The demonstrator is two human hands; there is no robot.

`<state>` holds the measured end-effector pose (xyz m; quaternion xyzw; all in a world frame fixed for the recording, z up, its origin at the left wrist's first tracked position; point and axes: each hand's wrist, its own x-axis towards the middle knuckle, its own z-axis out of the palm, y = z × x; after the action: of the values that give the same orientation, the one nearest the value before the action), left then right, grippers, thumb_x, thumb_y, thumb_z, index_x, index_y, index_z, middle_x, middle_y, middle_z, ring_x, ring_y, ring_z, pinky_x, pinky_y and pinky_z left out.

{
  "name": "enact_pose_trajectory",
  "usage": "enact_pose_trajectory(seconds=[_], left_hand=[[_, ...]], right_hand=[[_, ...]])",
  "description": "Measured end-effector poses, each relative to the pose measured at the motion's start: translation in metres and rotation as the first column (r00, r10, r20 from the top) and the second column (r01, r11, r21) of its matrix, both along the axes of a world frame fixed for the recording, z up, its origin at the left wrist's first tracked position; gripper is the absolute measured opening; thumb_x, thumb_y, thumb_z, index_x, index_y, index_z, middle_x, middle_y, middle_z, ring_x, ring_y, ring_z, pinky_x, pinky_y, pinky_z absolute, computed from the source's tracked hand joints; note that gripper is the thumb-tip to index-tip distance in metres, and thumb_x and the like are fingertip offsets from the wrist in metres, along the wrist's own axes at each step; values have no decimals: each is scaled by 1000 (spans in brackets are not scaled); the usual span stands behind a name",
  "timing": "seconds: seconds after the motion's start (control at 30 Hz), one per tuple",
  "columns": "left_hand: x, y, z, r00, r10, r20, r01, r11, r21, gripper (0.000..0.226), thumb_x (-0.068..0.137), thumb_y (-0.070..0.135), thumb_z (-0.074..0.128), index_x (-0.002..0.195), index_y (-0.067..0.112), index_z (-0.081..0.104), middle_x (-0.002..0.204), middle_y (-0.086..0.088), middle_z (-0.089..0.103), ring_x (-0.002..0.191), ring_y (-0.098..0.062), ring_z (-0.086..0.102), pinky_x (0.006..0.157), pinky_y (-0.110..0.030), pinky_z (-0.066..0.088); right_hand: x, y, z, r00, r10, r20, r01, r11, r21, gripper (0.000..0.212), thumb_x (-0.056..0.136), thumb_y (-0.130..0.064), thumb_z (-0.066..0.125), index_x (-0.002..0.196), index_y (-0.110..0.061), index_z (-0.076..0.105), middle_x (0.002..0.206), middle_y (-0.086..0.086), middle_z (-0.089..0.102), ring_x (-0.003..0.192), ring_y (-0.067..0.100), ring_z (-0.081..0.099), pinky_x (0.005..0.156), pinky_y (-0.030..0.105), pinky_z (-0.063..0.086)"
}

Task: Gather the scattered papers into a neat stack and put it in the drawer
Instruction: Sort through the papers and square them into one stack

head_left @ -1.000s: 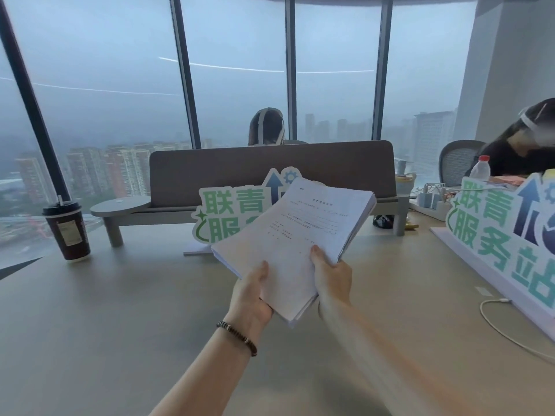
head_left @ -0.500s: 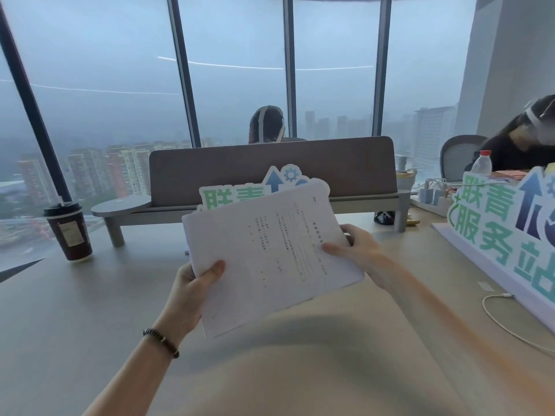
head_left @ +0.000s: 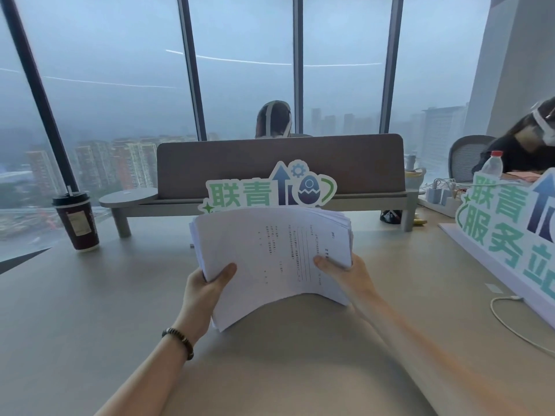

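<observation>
Beige desk (head_left: 90,310), both hands gripping paper stack (head_left: 270,253)

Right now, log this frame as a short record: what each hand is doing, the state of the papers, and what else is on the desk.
left hand: grips the paper stack's left edge
right hand: grips its right edge
paper stack: gathered, held above the desk, bowed upward in the middle
desk: coffee cup far left, sign behind the stack, white cable right
drawer: not in view
</observation>
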<state>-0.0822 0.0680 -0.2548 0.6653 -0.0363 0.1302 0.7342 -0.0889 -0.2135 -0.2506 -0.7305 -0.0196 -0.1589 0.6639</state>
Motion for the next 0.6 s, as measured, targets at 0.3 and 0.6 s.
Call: enact_pose_trajectory(seconds=[0.3, 0.6], left_hand=[[-11, -17, 2, 999, -32, 22, 34, 995, -98, 18, 87, 21, 75, 99, 7, 72, 93, -9, 78, 85, -26, 74, 67, -34, 58], [-4, -18, 2, 997, 71, 32, -72, 997, 29, 12, 90, 17, 73, 87, 5, 71, 83, -10, 74, 79, -28, 70, 70, -44, 57]], right_hand=[[12, -2, 5, 998, -55, -2, 55, 997, -51, 33, 81, -38, 81, 109, -25, 70, 105, -5, 74, 97, 17, 69, 87, 45, 58], [14, -3, 11, 998, -22, -56, 24, 999, 49, 23, 80, -31, 83, 100, -20, 75, 101, 1, 77, 90, 19, 73, 80, 39, 61]])
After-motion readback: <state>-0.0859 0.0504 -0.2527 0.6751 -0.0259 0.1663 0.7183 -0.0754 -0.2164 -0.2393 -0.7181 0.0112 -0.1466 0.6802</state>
